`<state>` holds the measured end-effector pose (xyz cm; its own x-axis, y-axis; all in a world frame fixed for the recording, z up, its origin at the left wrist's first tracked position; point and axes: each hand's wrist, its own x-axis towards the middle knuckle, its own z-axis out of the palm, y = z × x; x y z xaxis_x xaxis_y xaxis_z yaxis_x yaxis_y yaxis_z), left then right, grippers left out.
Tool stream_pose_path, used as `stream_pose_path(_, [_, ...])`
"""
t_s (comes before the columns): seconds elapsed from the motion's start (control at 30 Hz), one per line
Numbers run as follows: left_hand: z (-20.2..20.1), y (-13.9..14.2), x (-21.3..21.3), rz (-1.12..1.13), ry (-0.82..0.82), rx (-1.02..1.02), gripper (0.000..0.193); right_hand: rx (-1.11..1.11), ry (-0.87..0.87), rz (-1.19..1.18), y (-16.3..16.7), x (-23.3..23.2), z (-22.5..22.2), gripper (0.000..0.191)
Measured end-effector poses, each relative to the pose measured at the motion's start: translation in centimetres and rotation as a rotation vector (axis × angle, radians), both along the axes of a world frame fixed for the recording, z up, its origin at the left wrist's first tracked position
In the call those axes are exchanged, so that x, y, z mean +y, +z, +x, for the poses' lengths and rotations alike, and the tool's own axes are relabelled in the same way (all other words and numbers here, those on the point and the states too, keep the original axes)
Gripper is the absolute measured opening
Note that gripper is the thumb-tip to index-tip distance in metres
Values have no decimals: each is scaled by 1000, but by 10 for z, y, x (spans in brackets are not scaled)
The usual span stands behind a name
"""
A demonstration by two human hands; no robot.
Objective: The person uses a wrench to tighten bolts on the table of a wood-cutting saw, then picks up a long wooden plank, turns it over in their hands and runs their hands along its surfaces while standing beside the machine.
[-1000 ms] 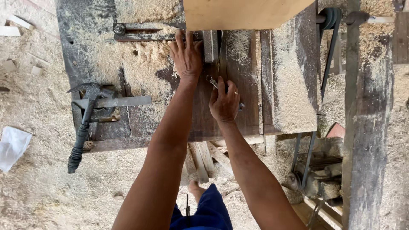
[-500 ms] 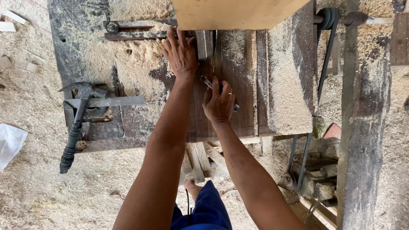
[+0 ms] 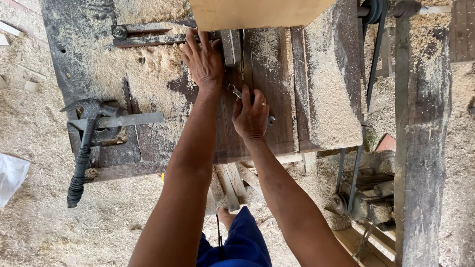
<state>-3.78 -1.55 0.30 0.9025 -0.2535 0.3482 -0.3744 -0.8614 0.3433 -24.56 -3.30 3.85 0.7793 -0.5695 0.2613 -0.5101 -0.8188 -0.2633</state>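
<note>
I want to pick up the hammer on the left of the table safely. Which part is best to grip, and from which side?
Probably the ribbed black handle of the hammer. It sticks out past the table edge toward the person, so nothing lies under its end. Come from the near left side and wrap the fingers around it; the head lies among metal parts and sawdust.

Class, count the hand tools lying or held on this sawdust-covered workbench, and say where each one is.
2. A hammer with a black grip lies at the bench's left edge; a small wrench sits under the right hand, just below the left hand. Sawdust may hide others.
</note>
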Motion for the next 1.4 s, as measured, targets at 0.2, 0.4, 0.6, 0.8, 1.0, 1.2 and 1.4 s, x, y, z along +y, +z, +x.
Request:
stream_pose_path(0.2, [0,0,-1,3,14,25,54,22,3,0,-5,-1,-1,45])
stream_pose_path(0.4, [-3,1,-2,13,40,-53,56,15,5,-35,-7,-1,-3,44])
stream_pose_path(0.6, [-4,3,-2,24,39,-32,58,-12,2,-18,-5,-1,-6,44])
stream_pose_path(0.8, [-2,3,-4,47,59,-14,51,-7,9,-17,-4,-3,-6,43])
stream_pose_path(1.0, [0,3,-5,54,56,-17,49,-16,11,-26,-5,-3,-4,43])
stream_pose_path(1.2, [3,2,-3,50,31,55,66,4,14,-34,-10,-4,-4,45])
stream_pose_path(1.4, [2,-1,-3,87,31,27,63,14,11,-16,-11,-3,-5,45])
